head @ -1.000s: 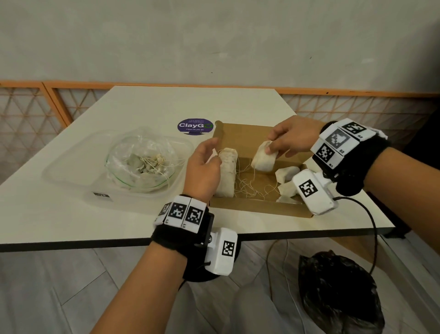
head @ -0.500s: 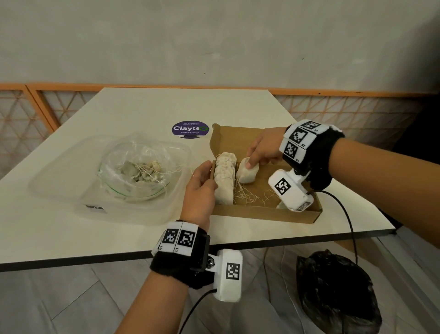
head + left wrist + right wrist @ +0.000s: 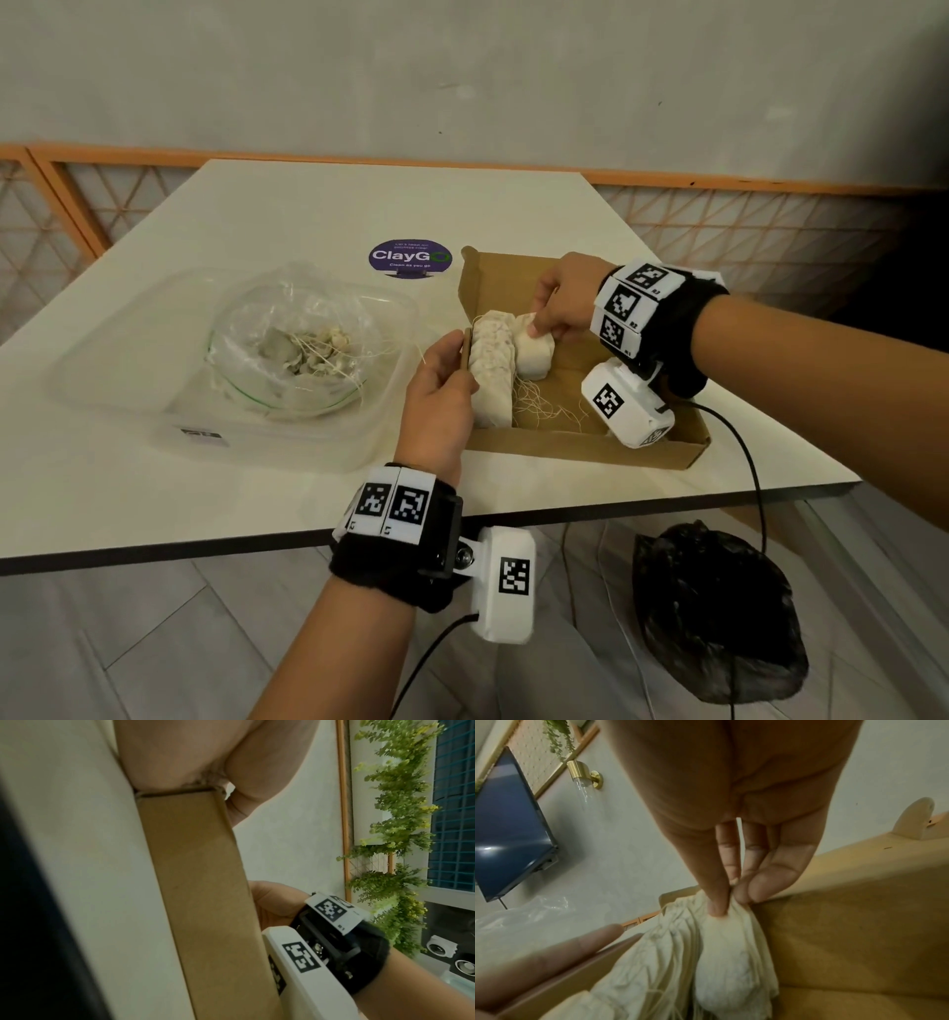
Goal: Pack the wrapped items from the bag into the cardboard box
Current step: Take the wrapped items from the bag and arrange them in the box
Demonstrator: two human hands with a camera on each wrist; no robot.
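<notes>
An open cardboard box (image 3: 642,442) lies on the white table, right of centre. A row of pale wrapped items (image 3: 493,360) stands along its left wall. My right hand (image 3: 539,329) pinches the top of one more wrapped item (image 3: 536,354) and holds it against that row; the right wrist view shows thumb and fingertips squeezing the wrapping (image 3: 726,963). My left hand (image 3: 441,380) grips the box's left wall at the near corner (image 3: 200,882), its thumb over the rim. The clear plastic bag (image 3: 292,349) lies to the left and holds several wrapped items.
Loose strings (image 3: 539,406) lie on the box floor. A round purple sticker (image 3: 410,257) sits on the table behind the box. A black plastic bag (image 3: 714,611) lies on the floor below the table's front edge, next to a hanging cable.
My right hand has carried its wrapped item left and down, against the row. My left hand has left the row and now holds the box's left wall.
</notes>
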